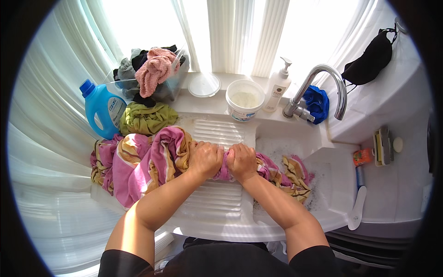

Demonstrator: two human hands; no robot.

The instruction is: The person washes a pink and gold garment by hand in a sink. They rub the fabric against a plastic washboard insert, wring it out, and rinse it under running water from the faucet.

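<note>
cloth across washboard, into basin

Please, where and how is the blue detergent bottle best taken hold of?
The blue bottle is probably best gripped by its handle, coming from the left: the handle's loop stands on that side, while the green cloth crowds the right.

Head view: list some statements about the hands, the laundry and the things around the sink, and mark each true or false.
1. The left hand and the right hand both grip the pink cloth. True.
2. The pink cloth's right end lies on the ridged board. False: it lies in the basin.
3. The green cloth lies beside the blue jug. True.
4. The blue jug is uncapped. False: its cap is on.
5. The tub stands left of the pump bottle. True.
</note>
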